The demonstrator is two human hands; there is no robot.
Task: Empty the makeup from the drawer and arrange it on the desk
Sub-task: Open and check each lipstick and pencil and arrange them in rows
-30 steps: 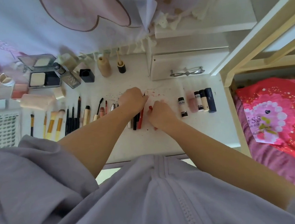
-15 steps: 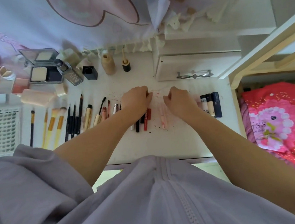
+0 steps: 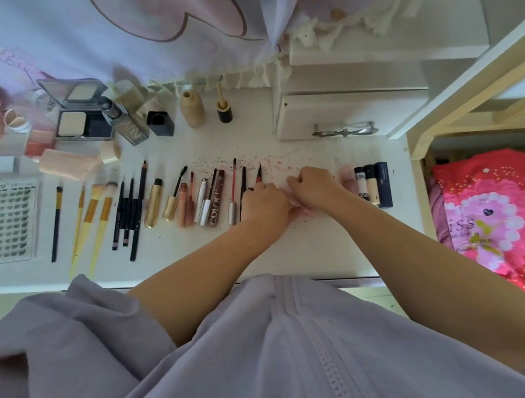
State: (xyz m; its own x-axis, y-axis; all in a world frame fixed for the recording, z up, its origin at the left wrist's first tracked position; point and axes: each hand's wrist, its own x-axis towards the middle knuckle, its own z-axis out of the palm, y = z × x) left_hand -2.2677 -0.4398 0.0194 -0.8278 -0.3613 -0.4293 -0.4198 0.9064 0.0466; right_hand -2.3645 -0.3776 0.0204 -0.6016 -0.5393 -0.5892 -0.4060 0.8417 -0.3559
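Observation:
My left hand [image 3: 264,201] and my right hand [image 3: 314,188] meet knuckle to knuckle on the white desk [image 3: 291,247]. The right hand's fingers curl round a pale pink tube [image 3: 305,211], of which only a sliver shows. The left hand lies with curled fingers over the lower end of a red pencil [image 3: 259,174]; what it holds is hidden. Left of it runs a row of lip glosses [image 3: 215,199], gold tubes [image 3: 154,205], black pencils [image 3: 129,210] and brushes [image 3: 94,213]. Small foundation tubes [image 3: 371,186] lie to the right.
A lash tray [image 3: 4,221] lies far left. An open compact [image 3: 83,119], bottles [image 3: 193,109] and pots stand at the back. A small white drawer unit [image 3: 342,112] sits back right. Red powder specks dot the desk's middle. A red bed cover [image 3: 494,210] lies beyond the right edge.
My left hand has slid right and toward me, off the glosses, to meet my right hand. The pink tube that lay bare on the desk is now covered by both hands.

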